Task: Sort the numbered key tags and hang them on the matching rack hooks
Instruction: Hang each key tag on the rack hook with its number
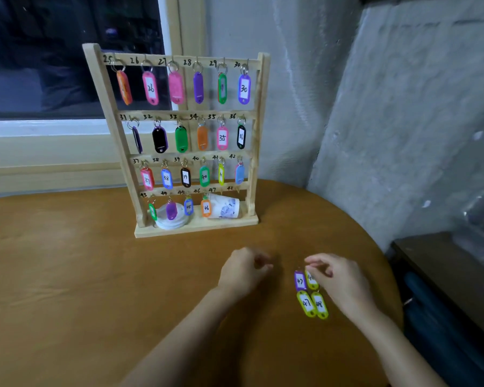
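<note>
Four tags (pixel 309 294) lengthwise toward rack (pixel 179 141)

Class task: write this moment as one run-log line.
rack: hooks 47, 48 empty | table: four loose tags | right hand: fingers at a yellow tag | left hand: curled, empty

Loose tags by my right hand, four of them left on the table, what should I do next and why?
Probably lift the purple tag marked 47 with your right hand, whose fingertips rest at the tops of the upper tags. Hooks 47 and 48 on the rack look bare; every other hook carries a tag.
</note>
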Action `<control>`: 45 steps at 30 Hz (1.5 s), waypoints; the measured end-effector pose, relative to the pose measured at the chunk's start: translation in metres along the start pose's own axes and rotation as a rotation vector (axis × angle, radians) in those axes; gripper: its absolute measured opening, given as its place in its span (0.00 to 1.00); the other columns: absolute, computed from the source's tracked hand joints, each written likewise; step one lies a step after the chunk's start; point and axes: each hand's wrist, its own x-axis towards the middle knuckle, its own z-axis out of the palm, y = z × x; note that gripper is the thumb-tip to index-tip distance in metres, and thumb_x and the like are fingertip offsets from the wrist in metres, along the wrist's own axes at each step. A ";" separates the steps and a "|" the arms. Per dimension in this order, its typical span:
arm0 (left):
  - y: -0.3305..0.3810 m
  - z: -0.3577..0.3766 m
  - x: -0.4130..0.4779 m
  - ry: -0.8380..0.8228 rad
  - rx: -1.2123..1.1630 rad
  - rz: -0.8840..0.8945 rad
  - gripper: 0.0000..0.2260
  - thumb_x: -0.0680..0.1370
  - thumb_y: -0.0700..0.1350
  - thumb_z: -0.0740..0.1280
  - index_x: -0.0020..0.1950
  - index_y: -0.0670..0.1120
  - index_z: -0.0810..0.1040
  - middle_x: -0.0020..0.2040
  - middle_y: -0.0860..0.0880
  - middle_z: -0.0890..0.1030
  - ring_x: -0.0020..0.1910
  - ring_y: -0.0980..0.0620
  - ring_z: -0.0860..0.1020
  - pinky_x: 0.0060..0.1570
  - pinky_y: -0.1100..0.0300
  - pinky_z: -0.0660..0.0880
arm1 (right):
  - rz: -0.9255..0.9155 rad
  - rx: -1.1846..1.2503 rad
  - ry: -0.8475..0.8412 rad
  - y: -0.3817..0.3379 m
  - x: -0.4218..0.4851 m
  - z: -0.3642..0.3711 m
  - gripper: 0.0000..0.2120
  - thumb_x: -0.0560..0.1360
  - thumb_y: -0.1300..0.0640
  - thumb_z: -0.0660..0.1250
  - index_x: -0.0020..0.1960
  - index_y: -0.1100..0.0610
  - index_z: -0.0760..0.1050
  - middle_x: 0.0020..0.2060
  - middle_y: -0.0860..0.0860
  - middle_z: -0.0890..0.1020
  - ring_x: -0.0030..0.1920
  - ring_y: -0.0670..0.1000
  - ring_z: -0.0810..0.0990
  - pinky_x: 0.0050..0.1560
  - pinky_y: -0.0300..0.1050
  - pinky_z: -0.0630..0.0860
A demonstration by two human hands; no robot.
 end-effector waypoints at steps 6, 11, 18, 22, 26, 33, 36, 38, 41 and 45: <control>0.023 0.032 0.008 -0.055 0.025 0.048 0.14 0.74 0.47 0.70 0.59 0.51 0.79 0.54 0.52 0.82 0.53 0.54 0.79 0.54 0.61 0.73 | 0.053 0.013 -0.011 0.023 -0.019 -0.012 0.04 0.72 0.52 0.71 0.46 0.44 0.81 0.38 0.37 0.82 0.32 0.38 0.74 0.32 0.37 0.69; 0.033 0.040 0.018 -0.064 0.042 0.115 0.16 0.75 0.45 0.70 0.62 0.51 0.77 0.54 0.52 0.81 0.54 0.53 0.78 0.56 0.58 0.74 | 0.047 0.009 -0.070 0.025 -0.028 -0.008 0.06 0.71 0.50 0.72 0.48 0.44 0.81 0.38 0.36 0.81 0.35 0.35 0.74 0.33 0.37 0.70; 0.032 0.044 0.023 -0.028 0.080 0.177 0.06 0.74 0.43 0.68 0.50 0.50 0.82 0.50 0.51 0.80 0.50 0.52 0.77 0.51 0.58 0.73 | -0.038 -0.107 -0.103 0.015 -0.028 -0.001 0.08 0.71 0.47 0.72 0.50 0.44 0.79 0.42 0.36 0.76 0.35 0.35 0.72 0.31 0.33 0.63; 0.029 0.043 0.024 -0.020 0.082 0.178 0.04 0.74 0.43 0.68 0.46 0.50 0.82 0.47 0.51 0.80 0.48 0.52 0.77 0.50 0.56 0.74 | -0.090 -0.227 -0.153 0.012 -0.027 0.002 0.11 0.73 0.44 0.69 0.55 0.43 0.78 0.52 0.39 0.77 0.52 0.40 0.73 0.42 0.38 0.68; 0.027 0.042 0.024 -0.033 0.073 0.176 0.04 0.74 0.43 0.68 0.45 0.49 0.82 0.46 0.51 0.81 0.47 0.53 0.77 0.50 0.56 0.74 | -0.097 -0.265 -0.176 0.011 -0.026 0.006 0.10 0.74 0.44 0.68 0.54 0.43 0.78 0.52 0.39 0.78 0.57 0.43 0.72 0.43 0.37 0.67; 0.023 0.038 0.023 -0.035 -0.003 0.133 0.04 0.74 0.43 0.68 0.44 0.48 0.84 0.44 0.52 0.83 0.46 0.55 0.78 0.51 0.59 0.75 | -0.086 -0.229 -0.110 0.009 -0.025 0.007 0.06 0.76 0.46 0.65 0.49 0.44 0.80 0.47 0.40 0.80 0.52 0.42 0.75 0.40 0.38 0.68; 0.021 0.031 0.023 -0.015 -0.068 0.103 0.05 0.74 0.42 0.69 0.43 0.47 0.84 0.43 0.51 0.84 0.44 0.58 0.78 0.48 0.70 0.72 | -0.080 -0.209 -0.108 0.003 -0.019 0.003 0.06 0.76 0.47 0.65 0.48 0.44 0.80 0.46 0.40 0.80 0.46 0.42 0.75 0.38 0.38 0.69; 0.018 0.024 0.024 -0.006 -0.103 0.084 0.04 0.73 0.41 0.69 0.43 0.45 0.85 0.42 0.51 0.84 0.41 0.61 0.77 0.43 0.78 0.68 | -0.086 -0.191 -0.104 -0.003 -0.014 0.000 0.05 0.76 0.47 0.66 0.46 0.44 0.81 0.43 0.41 0.80 0.40 0.42 0.74 0.34 0.36 0.66; 0.015 0.009 0.026 -0.002 -0.171 0.049 0.03 0.73 0.41 0.71 0.41 0.46 0.85 0.39 0.53 0.84 0.39 0.61 0.78 0.46 0.72 0.73 | -0.079 -0.127 -0.103 -0.015 -0.005 -0.004 0.04 0.74 0.47 0.67 0.45 0.43 0.82 0.41 0.41 0.80 0.39 0.42 0.75 0.36 0.39 0.69; 0.010 -0.014 0.029 0.035 -0.206 0.020 0.05 0.73 0.41 0.71 0.39 0.49 0.83 0.39 0.51 0.84 0.40 0.58 0.80 0.47 0.65 0.75 | -0.090 -0.021 -0.108 -0.033 0.011 -0.006 0.03 0.71 0.46 0.71 0.43 0.43 0.83 0.27 0.35 0.74 0.31 0.39 0.71 0.31 0.35 0.63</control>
